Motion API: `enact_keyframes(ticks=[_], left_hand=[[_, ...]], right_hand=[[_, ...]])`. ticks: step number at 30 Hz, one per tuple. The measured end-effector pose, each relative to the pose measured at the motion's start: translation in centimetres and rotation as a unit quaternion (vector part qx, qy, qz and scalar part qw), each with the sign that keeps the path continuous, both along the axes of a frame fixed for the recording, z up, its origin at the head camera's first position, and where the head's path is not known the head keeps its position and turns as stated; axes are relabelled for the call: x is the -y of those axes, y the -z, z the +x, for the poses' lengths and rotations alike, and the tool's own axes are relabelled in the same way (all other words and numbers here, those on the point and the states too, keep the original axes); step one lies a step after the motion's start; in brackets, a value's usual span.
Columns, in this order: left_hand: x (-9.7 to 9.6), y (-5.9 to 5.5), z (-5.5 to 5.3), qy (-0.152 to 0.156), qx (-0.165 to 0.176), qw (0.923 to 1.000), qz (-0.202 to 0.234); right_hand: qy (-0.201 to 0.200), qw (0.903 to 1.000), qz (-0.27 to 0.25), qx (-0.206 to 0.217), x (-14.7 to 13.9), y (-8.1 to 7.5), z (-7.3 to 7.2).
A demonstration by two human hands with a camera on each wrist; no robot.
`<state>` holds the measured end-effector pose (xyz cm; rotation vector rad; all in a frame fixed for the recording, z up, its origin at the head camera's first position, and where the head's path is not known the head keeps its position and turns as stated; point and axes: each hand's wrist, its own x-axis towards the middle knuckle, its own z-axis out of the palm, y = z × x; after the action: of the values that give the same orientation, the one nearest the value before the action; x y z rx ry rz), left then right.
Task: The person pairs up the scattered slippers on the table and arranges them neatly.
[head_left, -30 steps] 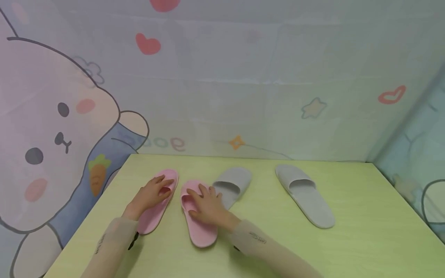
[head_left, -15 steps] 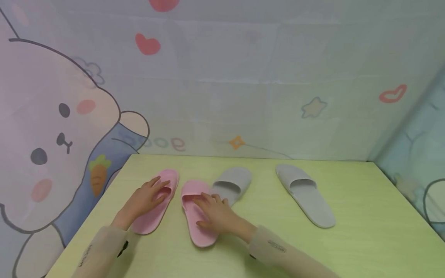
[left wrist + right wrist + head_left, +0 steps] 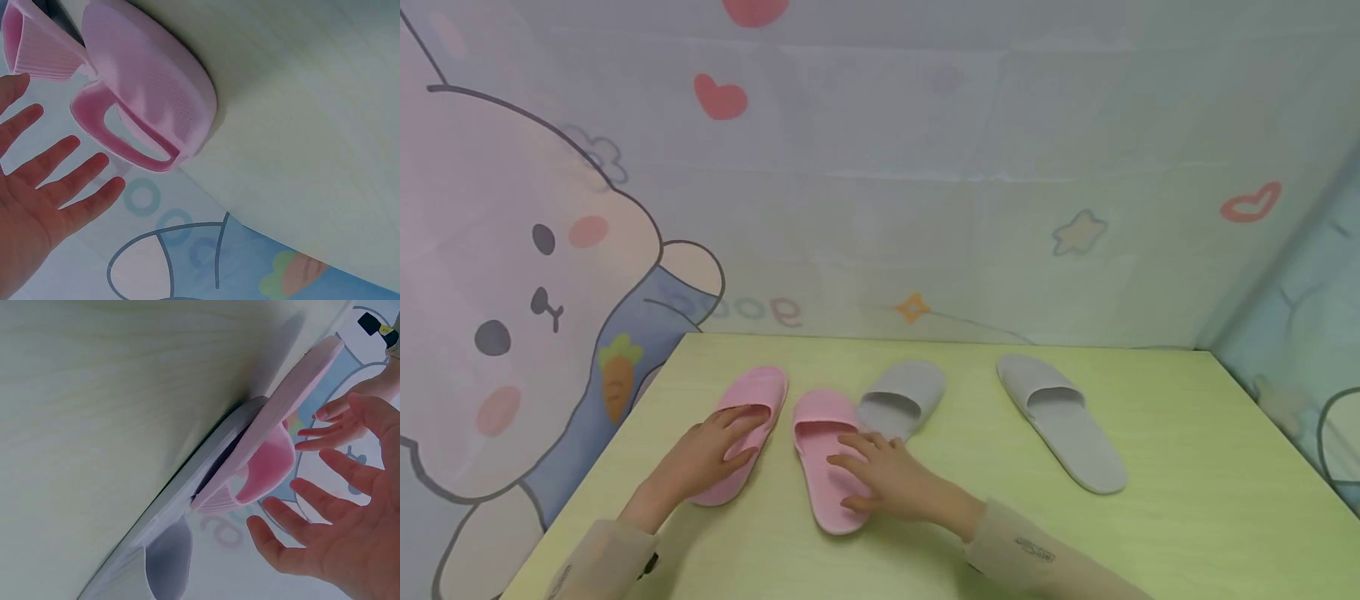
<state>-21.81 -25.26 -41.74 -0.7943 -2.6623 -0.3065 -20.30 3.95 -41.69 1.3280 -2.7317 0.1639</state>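
Observation:
Two pink slippers lie on the table, toes pointing to the back. Over the left pink slipper [image 3: 758, 385] is my left hand [image 3: 700, 454], its fingers spread and relaxed; the left wrist view shows a gap between the fingertips and the slipper [image 3: 150, 69]. My right hand [image 3: 895, 479] hovers over the right edge of the other pink slipper [image 3: 826, 408], fingers loosely spread, holding nothing. That slipper overlaps the heel of a grey slipper [image 3: 913, 382]; in the right wrist view the pink sole [image 3: 294, 394] sits tilted on the grey one [image 3: 169, 550].
A second grey slipper [image 3: 1075, 433] lies apart at the right, heel angled toward the front right. The pale yellow-green table [image 3: 1187, 500] meets a printed cloth backdrop [image 3: 962, 167] at its back edge, with more cloth [image 3: 1315, 333] along the right side.
Both hands have drawn back toward the person off the pink slippers' uppers, the left toward the lower left, the right toward the lower right. The slippers have stayed in place.

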Motion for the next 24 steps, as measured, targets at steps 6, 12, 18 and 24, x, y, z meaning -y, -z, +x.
enact_keyframes(ticks=[6,12,18,24], left_hand=[[0.0,0.6,1.0,-0.001,-0.008,0.9996,-0.025],[0.4,1.0,2.1,-0.009,-0.021,0.9985,-0.049],[1.1,1.1,3.4,-0.015,-0.030,0.9971,-0.068],[2.1,1.7,4.0,-0.018,-0.021,0.9954,-0.091]], right_hand=[[-0.039,0.9992,-0.002,-0.007,-0.8,0.1,0.6],[-0.067,0.9962,0.003,-0.056,-1.1,0.6,0.9],[-0.074,0.9918,0.038,-0.097,-1.1,0.9,0.9],[-0.096,0.9848,0.048,-0.136,-1.1,1.5,0.8]])
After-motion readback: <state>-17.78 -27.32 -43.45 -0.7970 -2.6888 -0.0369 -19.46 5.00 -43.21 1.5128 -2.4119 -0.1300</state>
